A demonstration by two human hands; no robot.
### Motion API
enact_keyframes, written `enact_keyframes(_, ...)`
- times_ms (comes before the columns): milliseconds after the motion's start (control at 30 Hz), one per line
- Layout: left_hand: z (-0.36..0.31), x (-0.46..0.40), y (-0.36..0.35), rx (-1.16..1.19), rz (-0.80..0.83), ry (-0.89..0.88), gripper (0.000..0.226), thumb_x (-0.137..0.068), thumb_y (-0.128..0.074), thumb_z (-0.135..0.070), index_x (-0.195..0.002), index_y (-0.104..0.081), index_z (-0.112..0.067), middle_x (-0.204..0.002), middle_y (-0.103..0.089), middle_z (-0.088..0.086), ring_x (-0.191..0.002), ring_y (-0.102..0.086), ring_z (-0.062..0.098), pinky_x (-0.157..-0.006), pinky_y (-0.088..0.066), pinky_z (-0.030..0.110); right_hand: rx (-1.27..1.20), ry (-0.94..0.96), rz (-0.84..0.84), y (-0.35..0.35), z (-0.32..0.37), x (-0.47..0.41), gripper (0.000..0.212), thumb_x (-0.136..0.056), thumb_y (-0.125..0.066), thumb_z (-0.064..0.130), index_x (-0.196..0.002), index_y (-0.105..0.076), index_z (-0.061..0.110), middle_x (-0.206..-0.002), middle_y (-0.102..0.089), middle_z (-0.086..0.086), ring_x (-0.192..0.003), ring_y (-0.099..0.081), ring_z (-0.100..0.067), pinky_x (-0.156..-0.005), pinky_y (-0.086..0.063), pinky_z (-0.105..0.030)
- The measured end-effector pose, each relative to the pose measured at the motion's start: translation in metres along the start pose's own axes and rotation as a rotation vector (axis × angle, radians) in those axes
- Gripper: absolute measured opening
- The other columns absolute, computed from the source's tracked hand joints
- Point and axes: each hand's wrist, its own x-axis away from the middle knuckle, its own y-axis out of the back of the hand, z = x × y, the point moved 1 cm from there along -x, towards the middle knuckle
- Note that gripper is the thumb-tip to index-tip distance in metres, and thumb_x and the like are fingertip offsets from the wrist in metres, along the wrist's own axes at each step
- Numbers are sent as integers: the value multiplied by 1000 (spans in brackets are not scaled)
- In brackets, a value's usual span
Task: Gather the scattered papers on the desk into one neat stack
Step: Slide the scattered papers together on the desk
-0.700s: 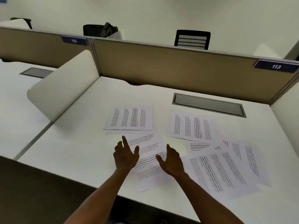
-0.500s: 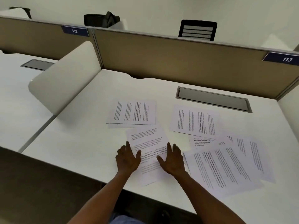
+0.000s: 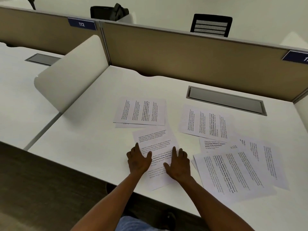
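Two flat hands lie on the near sheet (image 3: 155, 147) at the desk (image 3: 80, 147) front edge: the left hand (image 3: 137, 161) on its left side, the right hand (image 3: 179, 164) on its right, fingers straight, gripping nothing. Gathering looks just begun. Right of that sheet sits an overlapping pile (image 3: 236, 169). Past it lie two more papers (image 3: 140, 111), with another sheet (image 3: 205, 121) far right. Next, slide this sheet toward the others.
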Motion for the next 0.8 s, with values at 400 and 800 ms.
enact_keyframes(400,1,-24,21,826,-83,533,98,-75,-78,-40,-153,-24,-12,-146,-47,19,-125,-54,34,-104,-46,46,-40,73,-7,-21,-5,20,89,-89,-46,59,-156,-4,18,-163,-8,-15,-149,-13,-32,-120,-17,-43)
enact_keyframes(800,14,-13,43,758,193,368,23,-82,-76,-32,-95,-71,-13,-101,-73,8,-79,-66,18,-67,-51,27,-89,107,-22,-27,-10,23,94,-83,-51,64,-155,-4,26,-163,-11,-8,-149,-14,-27,-120,-17,-42)
